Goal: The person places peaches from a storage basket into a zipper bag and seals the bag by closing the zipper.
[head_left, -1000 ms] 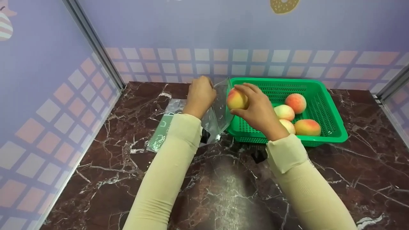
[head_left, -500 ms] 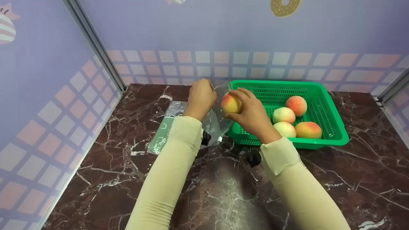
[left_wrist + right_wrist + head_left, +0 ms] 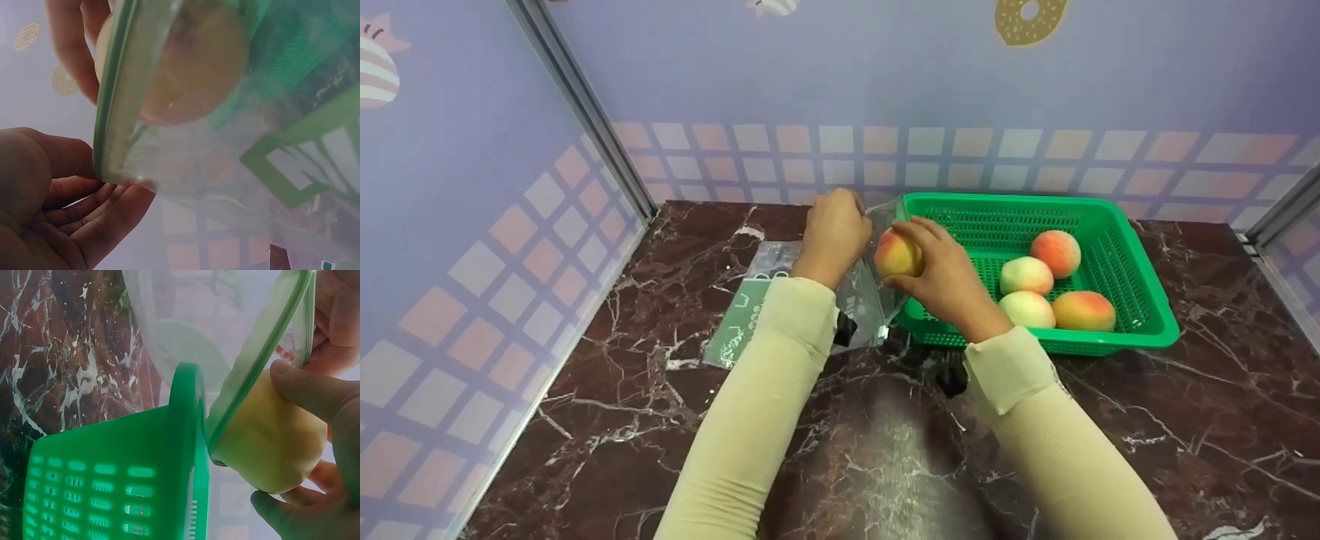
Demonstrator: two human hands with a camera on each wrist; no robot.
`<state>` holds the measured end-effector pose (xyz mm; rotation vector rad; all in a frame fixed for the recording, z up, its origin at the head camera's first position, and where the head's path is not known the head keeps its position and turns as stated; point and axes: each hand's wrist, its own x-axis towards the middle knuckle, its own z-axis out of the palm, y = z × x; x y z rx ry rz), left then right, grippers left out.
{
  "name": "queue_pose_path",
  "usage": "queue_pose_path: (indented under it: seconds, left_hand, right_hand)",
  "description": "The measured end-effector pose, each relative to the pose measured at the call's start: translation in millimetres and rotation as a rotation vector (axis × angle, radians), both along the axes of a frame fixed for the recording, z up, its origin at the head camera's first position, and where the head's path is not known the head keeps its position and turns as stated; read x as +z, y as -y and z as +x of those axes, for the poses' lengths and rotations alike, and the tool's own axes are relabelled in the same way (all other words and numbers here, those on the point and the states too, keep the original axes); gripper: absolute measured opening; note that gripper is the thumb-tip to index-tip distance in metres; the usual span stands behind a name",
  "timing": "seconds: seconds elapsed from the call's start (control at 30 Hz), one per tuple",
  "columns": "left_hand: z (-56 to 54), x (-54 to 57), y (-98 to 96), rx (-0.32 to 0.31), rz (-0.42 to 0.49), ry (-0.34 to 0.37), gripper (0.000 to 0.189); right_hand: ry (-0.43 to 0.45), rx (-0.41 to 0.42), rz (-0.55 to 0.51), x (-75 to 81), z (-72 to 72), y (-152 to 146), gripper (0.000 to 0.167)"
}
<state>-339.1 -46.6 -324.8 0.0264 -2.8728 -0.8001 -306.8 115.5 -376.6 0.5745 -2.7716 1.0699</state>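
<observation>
Wall (image 3: 840,75): standing at 12 o'clock, showing violet above a grid of pink and white squares.
Surface (image 3: 585,450): spreading below, dark red-brown stone carrying white veins.
Basket (image 3: 1012,198): resting at 3 o'clock in the head view, green and slatted, holding four fruits.
Sleeves (image 3: 765,382): reaching in from 7 and 5 o'clock, both pale yellow.
Bag (image 3: 861,304): hanging near the centre, clear, its green-edged mouth facing the basket; whether it is touching the rim is unclear.
Packet (image 3: 735,322): lying flat at 8 o'clock, clear and green, the left sleeve partly covering it.
Left hand (image 3: 834,229): pinching the bag's mouth edge between thumb and fingers.
Right hand (image 3: 949,274): gripping the held peach (image 3: 897,253), thumb and fingers curling round it.
Held peach: sitting at the bag's mouth, 10 o'clock from the right hand's middle, partly showing through plastic in the left wrist view; how far inside, one cannot tell.
Oval peach (image 3: 1084,310): lying at 3 o'clock from the nearer pale one.
Pale peaches (image 3: 1026,276): lying one behind the other.
Red peach (image 3: 1056,253): lying at 2 o'clock from the farther pale one.
</observation>
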Motion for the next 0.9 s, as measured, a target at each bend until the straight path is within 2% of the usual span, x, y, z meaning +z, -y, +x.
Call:
queue_pose_path:
  seconds: [0.47, 0.63, 0.9]
  left_hand:
    - [3.6, 5.3, -1.7, -0.026, -0.034, -0.04, 0.015]
    - [4.8, 7.0, -2.4, -0.026, -0.03, -0.012, 0.018]
    - [5.5, 7.0, -1.3, -0.033, -0.005, -0.009, 0.035]
  right_hand:
    - [-0.016, 0.028, -0.001, -0.4, 1.1, -0.5, 0.07]
    - [-0.015, 0.037, 0.016, 0.8, 3.4, -1.4, 0.069]
    - [-0.023, 0.04, 0.026, -2.9, 3.6, -6.2, 0.064]
